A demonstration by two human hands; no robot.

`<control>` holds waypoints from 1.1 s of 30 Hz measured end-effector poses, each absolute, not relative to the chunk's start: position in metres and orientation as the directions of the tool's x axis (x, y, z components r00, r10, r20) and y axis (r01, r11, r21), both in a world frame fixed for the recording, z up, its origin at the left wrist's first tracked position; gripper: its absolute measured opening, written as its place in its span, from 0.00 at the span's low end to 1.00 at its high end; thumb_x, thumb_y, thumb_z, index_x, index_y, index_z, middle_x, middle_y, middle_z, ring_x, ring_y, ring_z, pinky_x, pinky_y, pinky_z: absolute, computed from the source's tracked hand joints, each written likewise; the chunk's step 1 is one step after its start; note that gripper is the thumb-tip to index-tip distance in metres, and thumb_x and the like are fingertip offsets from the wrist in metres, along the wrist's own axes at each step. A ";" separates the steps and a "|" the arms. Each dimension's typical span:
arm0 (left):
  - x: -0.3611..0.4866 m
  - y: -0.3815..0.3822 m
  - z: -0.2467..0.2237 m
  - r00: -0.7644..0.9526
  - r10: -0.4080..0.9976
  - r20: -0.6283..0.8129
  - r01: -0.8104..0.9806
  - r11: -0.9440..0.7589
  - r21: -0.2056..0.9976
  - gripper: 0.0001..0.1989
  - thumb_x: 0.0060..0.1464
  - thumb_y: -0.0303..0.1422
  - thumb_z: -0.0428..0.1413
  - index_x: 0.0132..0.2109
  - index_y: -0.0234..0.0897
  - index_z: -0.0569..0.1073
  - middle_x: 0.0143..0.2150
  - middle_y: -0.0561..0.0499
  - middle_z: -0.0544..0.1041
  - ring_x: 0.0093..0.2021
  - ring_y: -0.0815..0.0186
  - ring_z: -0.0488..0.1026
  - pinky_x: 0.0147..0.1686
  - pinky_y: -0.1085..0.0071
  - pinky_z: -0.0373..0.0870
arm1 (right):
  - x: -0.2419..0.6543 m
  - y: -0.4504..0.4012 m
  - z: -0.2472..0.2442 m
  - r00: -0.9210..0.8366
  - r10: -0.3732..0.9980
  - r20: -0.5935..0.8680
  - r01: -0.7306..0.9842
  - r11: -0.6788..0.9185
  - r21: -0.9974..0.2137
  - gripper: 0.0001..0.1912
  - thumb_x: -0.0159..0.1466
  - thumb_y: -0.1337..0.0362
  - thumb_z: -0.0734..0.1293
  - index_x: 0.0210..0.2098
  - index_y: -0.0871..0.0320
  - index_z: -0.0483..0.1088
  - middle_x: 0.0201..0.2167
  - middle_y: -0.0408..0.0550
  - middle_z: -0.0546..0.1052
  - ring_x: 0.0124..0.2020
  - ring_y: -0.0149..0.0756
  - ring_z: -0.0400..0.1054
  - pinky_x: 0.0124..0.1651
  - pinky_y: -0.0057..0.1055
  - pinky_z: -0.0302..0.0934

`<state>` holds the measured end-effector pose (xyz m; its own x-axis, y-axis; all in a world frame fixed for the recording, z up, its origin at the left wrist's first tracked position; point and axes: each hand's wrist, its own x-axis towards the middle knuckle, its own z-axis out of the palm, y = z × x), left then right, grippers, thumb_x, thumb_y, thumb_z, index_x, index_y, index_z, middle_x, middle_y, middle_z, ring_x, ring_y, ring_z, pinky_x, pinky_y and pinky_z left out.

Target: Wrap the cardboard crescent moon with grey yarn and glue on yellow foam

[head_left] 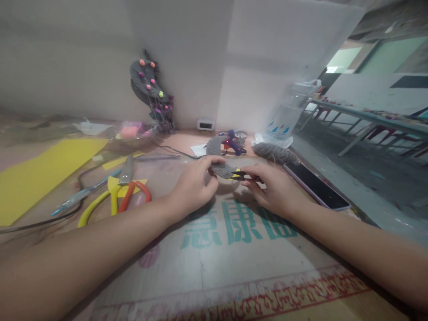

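Note:
My left hand [198, 182] pinches a grey yarn-wrapped crescent [216, 147] between thumb and fingers, above the table. Bare yellow card shows at the crescent's right end. My right hand [267, 185] is closed on a small dark pointed tool [241, 174], whose tip reaches that yellow end. Blur and the fingers hide whether it is snips or tweezers. Just behind the hands lies a purple-blue glue gun [230, 141] with a small red light. To its right rests a skein of grey yarn [274, 152].
Scissors with yellow and red handles [122, 191] lie left of my left forearm, near yellow card [50, 174]. A finished-looking grey crescent with coloured beads [147, 84] leans on the wall. A phone [317, 186] and a water bottle [282, 116] are at right; a small clock [205, 125] stands behind.

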<state>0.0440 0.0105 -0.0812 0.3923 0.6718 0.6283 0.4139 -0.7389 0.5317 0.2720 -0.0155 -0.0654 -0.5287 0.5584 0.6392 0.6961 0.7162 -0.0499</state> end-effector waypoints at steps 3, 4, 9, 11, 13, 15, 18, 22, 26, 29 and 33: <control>0.044 0.009 -0.081 0.422 0.688 0.591 0.396 -0.726 0.562 0.20 0.53 0.24 0.51 0.54 0.33 0.68 0.51 0.44 0.75 0.48 0.61 0.72 0.52 0.61 0.67 | 0.270 -0.016 -0.066 -0.535 0.563 0.630 0.707 0.706 -0.030 0.11 0.67 0.64 0.63 0.46 0.60 0.71 0.38 0.53 0.80 0.37 0.44 0.74 0.39 0.41 0.69; 0.043 0.008 -0.080 0.434 0.690 0.580 0.385 -0.724 0.572 0.19 0.55 0.25 0.52 0.54 0.34 0.68 0.51 0.45 0.75 0.49 0.61 0.71 0.53 0.61 0.66 | 0.270 -0.016 -0.066 -0.535 0.567 0.627 0.715 0.699 -0.023 0.11 0.67 0.64 0.62 0.46 0.60 0.72 0.38 0.53 0.80 0.37 0.44 0.74 0.39 0.42 0.69; 0.042 0.004 -0.076 0.481 0.651 0.587 0.347 -0.757 0.554 0.12 0.60 0.34 0.53 0.49 0.36 0.70 0.47 0.47 0.76 0.48 0.61 0.72 0.51 0.62 0.65 | 0.269 -0.016 -0.066 -0.527 0.551 0.647 0.727 0.686 0.007 0.10 0.66 0.66 0.63 0.46 0.59 0.71 0.39 0.53 0.80 0.39 0.43 0.75 0.41 0.41 0.68; 0.043 0.004 -0.076 0.470 0.641 0.607 0.349 -0.766 0.539 0.09 0.61 0.36 0.53 0.46 0.36 0.71 0.43 0.49 0.76 0.45 0.63 0.72 0.49 0.64 0.65 | 0.270 -0.015 -0.066 -0.526 0.538 0.659 0.727 0.686 0.019 0.10 0.66 0.65 0.63 0.46 0.59 0.71 0.39 0.53 0.80 0.39 0.43 0.74 0.40 0.40 0.68; 0.043 0.005 -0.076 0.452 0.646 0.616 0.360 -0.763 0.537 0.07 0.62 0.35 0.52 0.42 0.36 0.71 0.40 0.50 0.76 0.43 0.64 0.71 0.47 0.65 0.65 | 0.270 -0.015 -0.066 -0.531 0.542 0.651 0.729 0.684 0.024 0.10 0.66 0.65 0.63 0.46 0.58 0.71 0.39 0.53 0.80 0.39 0.43 0.74 0.40 0.40 0.68; 0.044 0.006 -0.077 0.441 0.657 0.611 0.380 -0.753 0.537 0.07 0.62 0.35 0.52 0.38 0.36 0.71 0.38 0.50 0.76 0.41 0.64 0.71 0.46 0.66 0.64 | 0.270 -0.014 -0.066 -0.537 0.548 0.641 0.730 0.683 0.028 0.10 0.67 0.65 0.64 0.46 0.58 0.71 0.39 0.52 0.80 0.39 0.43 0.74 0.40 0.40 0.67; 0.044 0.007 -0.077 0.444 0.668 0.597 0.397 -0.744 0.537 0.06 0.62 0.34 0.52 0.37 0.37 0.70 0.37 0.50 0.75 0.41 0.63 0.70 0.45 0.66 0.63 | 0.270 -0.015 -0.067 -0.539 0.560 0.629 0.734 0.678 0.026 0.10 0.67 0.64 0.63 0.46 0.58 0.71 0.39 0.52 0.80 0.39 0.42 0.74 0.41 0.39 0.66; 0.043 0.009 -0.079 0.425 0.686 0.591 0.382 -0.728 0.570 0.07 0.64 0.33 0.49 0.39 0.37 0.68 0.38 0.50 0.73 0.41 0.64 0.69 0.44 0.66 0.63 | 0.270 -0.015 -0.069 -0.464 0.582 0.668 0.732 0.677 -0.082 0.12 0.66 0.64 0.64 0.48 0.59 0.70 0.40 0.52 0.78 0.37 0.39 0.72 0.38 0.35 0.65; 0.042 0.010 -0.080 0.368 0.714 0.595 0.351 -0.699 0.623 0.08 0.66 0.35 0.45 0.39 0.37 0.65 0.37 0.51 0.71 0.39 0.65 0.67 0.41 0.68 0.62 | 0.270 -0.013 -0.070 -0.263 0.685 0.679 0.735 0.598 -0.319 0.15 0.63 0.59 0.68 0.47 0.59 0.70 0.26 0.44 0.73 0.24 0.31 0.64 0.27 0.29 0.59; 0.042 0.008 -0.078 0.354 0.721 0.596 0.326 -0.693 0.644 0.10 0.67 0.35 0.43 0.38 0.38 0.64 0.35 0.51 0.70 0.37 0.66 0.66 0.40 0.68 0.62 | 0.268 -0.010 -0.070 -0.240 0.789 0.566 0.716 0.538 -0.445 0.09 0.64 0.59 0.66 0.38 0.58 0.74 0.24 0.43 0.74 0.22 0.30 0.64 0.26 0.28 0.57; 0.042 0.007 -0.077 0.336 0.713 0.615 0.319 -0.701 0.638 0.11 0.68 0.35 0.42 0.37 0.38 0.64 0.34 0.52 0.68 0.36 0.66 0.65 0.39 0.68 0.62 | 0.264 -0.005 -0.071 -0.223 0.836 0.501 0.668 0.506 -0.546 0.11 0.64 0.58 0.65 0.35 0.58 0.75 0.29 0.47 0.78 0.26 0.32 0.68 0.27 0.28 0.59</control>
<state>0.0420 0.0069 -0.0775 0.3362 0.7129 0.6154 0.3195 -0.7010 0.6376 0.2636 -0.0052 -0.0710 -0.2231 0.8360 0.5013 0.6681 0.5056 -0.5459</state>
